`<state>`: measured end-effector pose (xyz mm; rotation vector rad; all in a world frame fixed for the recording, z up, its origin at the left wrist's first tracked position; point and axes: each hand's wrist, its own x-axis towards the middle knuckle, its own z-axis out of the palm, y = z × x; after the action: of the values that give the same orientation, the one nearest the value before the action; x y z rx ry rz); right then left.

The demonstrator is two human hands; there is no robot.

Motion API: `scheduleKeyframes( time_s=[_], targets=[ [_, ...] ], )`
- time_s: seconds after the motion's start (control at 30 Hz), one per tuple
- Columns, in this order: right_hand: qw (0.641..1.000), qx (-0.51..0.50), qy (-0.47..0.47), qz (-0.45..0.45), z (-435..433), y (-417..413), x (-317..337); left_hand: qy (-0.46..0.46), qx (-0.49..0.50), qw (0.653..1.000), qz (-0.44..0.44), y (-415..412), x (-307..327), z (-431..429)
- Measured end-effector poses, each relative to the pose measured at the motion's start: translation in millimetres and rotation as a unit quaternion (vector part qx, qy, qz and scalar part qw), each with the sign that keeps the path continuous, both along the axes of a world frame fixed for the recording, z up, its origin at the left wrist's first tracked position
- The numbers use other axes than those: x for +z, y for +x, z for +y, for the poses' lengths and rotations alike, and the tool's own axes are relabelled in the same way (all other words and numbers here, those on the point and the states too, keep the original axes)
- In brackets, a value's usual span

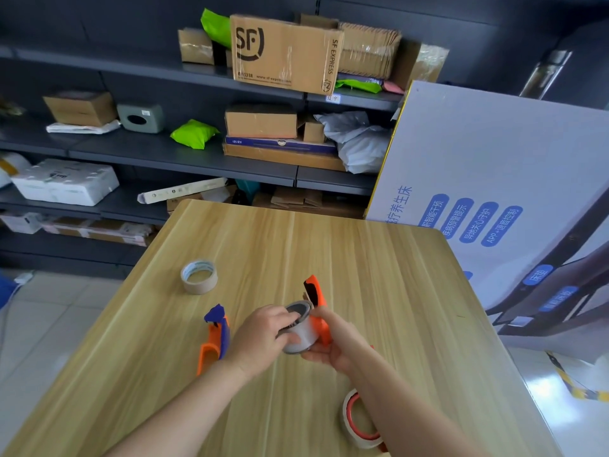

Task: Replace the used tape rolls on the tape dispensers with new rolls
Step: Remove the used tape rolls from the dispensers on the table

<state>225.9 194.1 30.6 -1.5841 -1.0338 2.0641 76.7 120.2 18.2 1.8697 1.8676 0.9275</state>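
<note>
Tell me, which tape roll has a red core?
The tape roll nearest the camera, at the table's front right edge. The beige roll and the clear roll being held show no red.

The table (pixel 296 245) is viewed closely from above its near edge, forward and down; shelves (pixel 164 153) are faced beyond it.

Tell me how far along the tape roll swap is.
Partway. Done: the blue-and-orange dispenser lies on the table, seemingly with no roll on it. In hand: the right hand holds the orange dispenser while the left hand grips the clear roll at it; going on or coming off, I can't tell. Left: the beige roll and the red-cored roll sit loose.
</note>
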Motion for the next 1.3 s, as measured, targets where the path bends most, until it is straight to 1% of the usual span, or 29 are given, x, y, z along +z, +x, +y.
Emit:
scheduleKeyframes(
  time_s=[0.1, 0.23, 0.37, 0.53, 0.63, 0.7, 0.73, 0.83, 0.87, 0.97, 1.1, 1.17, 1.3],
  targets=[
    [1.000, 0.007, -0.002, 0.000, 2, 3, -3, -0.043, 0.009, 0.995, -0.085, 1, 5, 5],
    [1.000, 0.017, 0.009, -0.010, 4, 6, -3, -0.149, -0.005, 0.974, -0.170, -6, 10, 11],
    [0.999, 0.029, 0.018, -0.002, 4, 5, -1, -0.176, 0.014, 0.957, -0.228, -14, 13, 15],
    [0.997, 0.075, 0.036, 0.004, 8, 3, 0, -0.202, -0.002, 0.957, -0.210, -13, 13, 17],
    [0.994, 0.100, 0.051, 0.013, 10, 5, 1, -0.201, -0.014, 0.957, -0.207, -14, 15, 18],
    [0.991, 0.122, 0.059, 0.017, 12, 8, 0, -0.188, -0.010, 0.973, -0.136, -18, 17, 18],
    [0.989, 0.134, 0.059, 0.021, 12, 9, -1, -0.185, -0.011, 0.975, -0.121, -20, 19, 18],
    [0.987, 0.148, 0.055, 0.041, 11, 10, -2, -0.208, -0.037, 0.959, -0.191, -23, 25, 18],
    [0.986, 0.149, 0.054, 0.042, 10, 9, -2, -0.218, -0.042, 0.955, -0.198, -24, 26, 19],
    [0.987, 0.146, 0.051, 0.045, 8, 8, -1, -0.228, -0.039, 0.954, -0.189, -27, 23, 19],
    [0.986, 0.150, 0.056, 0.044, 11, 10, 1, -0.179, 0.000, 0.967, -0.181, -24, 21, 15],
    [0.986, 0.149, 0.063, 0.047, 12, 11, 1, -0.171, 0.019, 0.968, -0.181, -24, 24, 13],
    [0.986, 0.143, 0.069, 0.046, 14, 13, 0, -0.198, -0.009, 0.960, -0.196, -26, 25, 16]
  ],
)
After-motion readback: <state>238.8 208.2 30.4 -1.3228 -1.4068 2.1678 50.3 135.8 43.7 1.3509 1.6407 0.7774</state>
